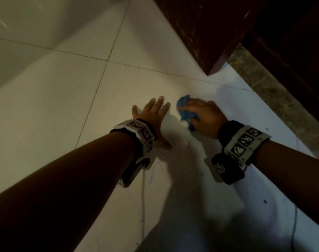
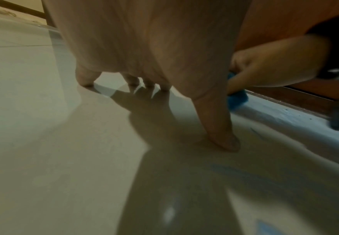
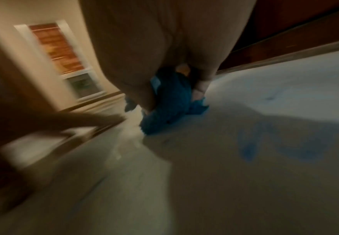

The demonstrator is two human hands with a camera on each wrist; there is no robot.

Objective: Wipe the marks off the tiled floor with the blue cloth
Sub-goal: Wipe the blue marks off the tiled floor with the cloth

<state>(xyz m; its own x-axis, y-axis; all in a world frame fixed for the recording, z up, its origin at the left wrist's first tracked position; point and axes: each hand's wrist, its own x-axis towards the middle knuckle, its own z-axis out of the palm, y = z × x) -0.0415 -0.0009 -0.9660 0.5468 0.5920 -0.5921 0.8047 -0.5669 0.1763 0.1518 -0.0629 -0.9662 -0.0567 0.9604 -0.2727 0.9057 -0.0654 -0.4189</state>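
Right grip point(image 1: 204, 115) — curled around blue cloth point(image 1: 186, 110)

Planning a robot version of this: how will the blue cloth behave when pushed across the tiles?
Probably floppy: the cloth sits bunched under the right hand. Likely light, and likely to slide easily on the glossy floor, so it needs pressing down.

This looks like a room in a home. The floor point(image 1: 64, 88) is laid with large pale glossy tiles with thin grout lines, a dark wooden door point(image 1: 200, 28) stands at the far right above a speckled stone threshold point(image 1: 275, 99), and the walls point(image 3: 78, 55) are cream-painted.
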